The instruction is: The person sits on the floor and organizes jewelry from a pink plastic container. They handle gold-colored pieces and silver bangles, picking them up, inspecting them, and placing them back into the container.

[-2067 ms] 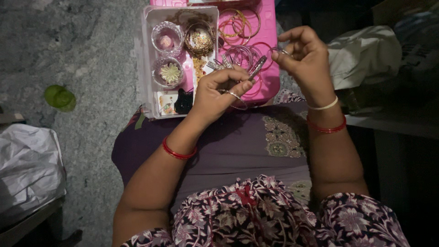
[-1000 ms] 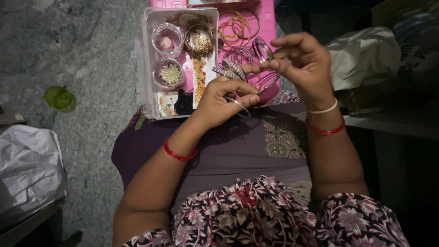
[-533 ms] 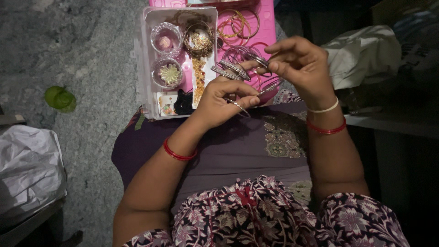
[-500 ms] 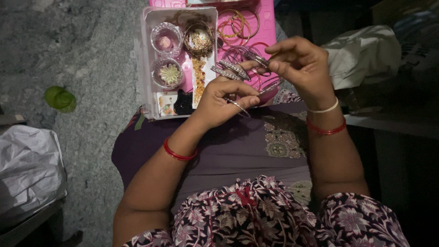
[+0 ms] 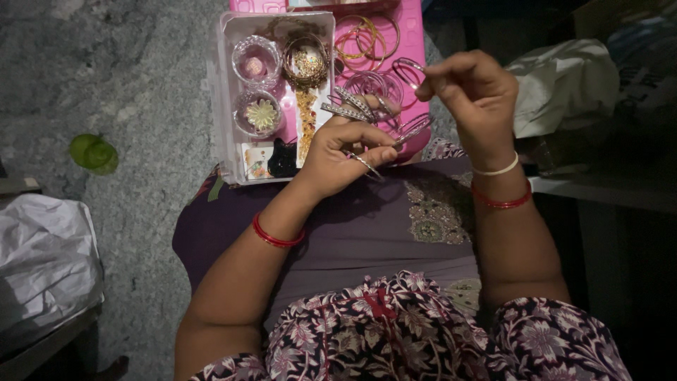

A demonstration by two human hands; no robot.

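The left hand is curled over the lap, fingers folded round a small bunch of silver bangles set with stones; the bangles fan out above the knuckles, one edge pointing toward the tray, another slanting out to the right under the other hand; a ring shows on one finger of this hand. The right hand is raised just beside it, thumb and forefinger pinched on the rim of a thin clear bangle; the remaining fingers are loosely bent; whether they touch anything else I cannot tell. The two hands are near each other but apart.

Behind them lies the clear tray, resting on a pink box; in the tray stand two small glass bowls, one with a pale flower piece in it, and a larger ring of gold bangles around beads; a gold strip runs down the middle; a dark bit sits at the near corner. Loose gold bangles lie on the pink box. Red bangles circle each wrist; the right wrist also has a white one. A green cap lies on the grey floor to the left; a white bag is nearer; another pale bag sits on the right.
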